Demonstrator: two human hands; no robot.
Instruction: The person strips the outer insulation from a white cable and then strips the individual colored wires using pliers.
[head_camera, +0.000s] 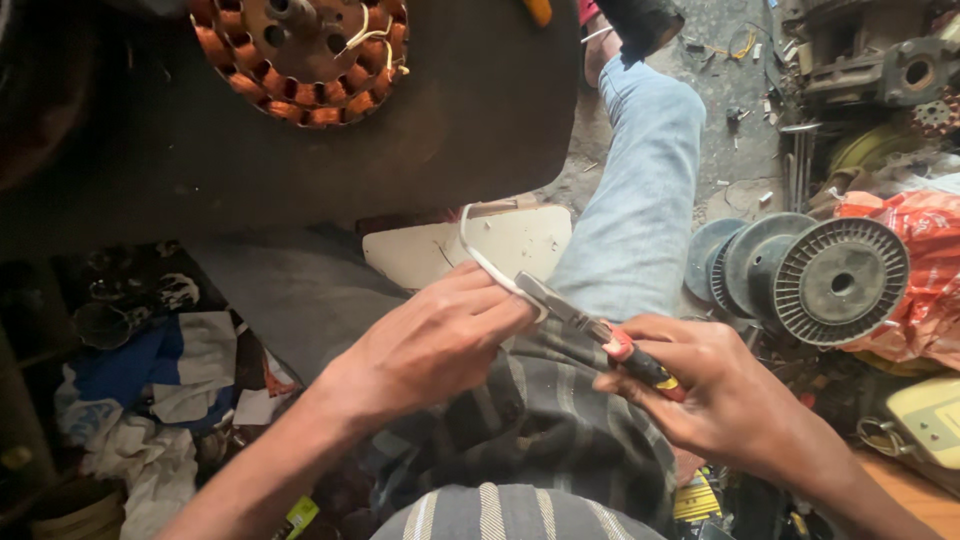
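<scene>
My left hand (435, 340) pinches a thin white sleeve or wire (480, 260) that curves up from my fingers. My right hand (715, 390) grips the red and black handles of a pair of pliers (590, 328). The metal jaws of the pliers meet the white wire right at my left fingertips. Both hands hover over my lap, above a striped cloth (545, 420). A motor stator with copper windings (300, 55) lies on a dark round board (450, 120) at the top, with white leads sticking out of it.
My leg in blue jeans (640, 200) stretches toward the top right. Grey empty wire spools (810, 275) lie at right beside an orange plastic bag (920, 270). Metal scrap sits at top right. Rags and clutter fill the left. A pale flat board (480, 245) lies under the hands.
</scene>
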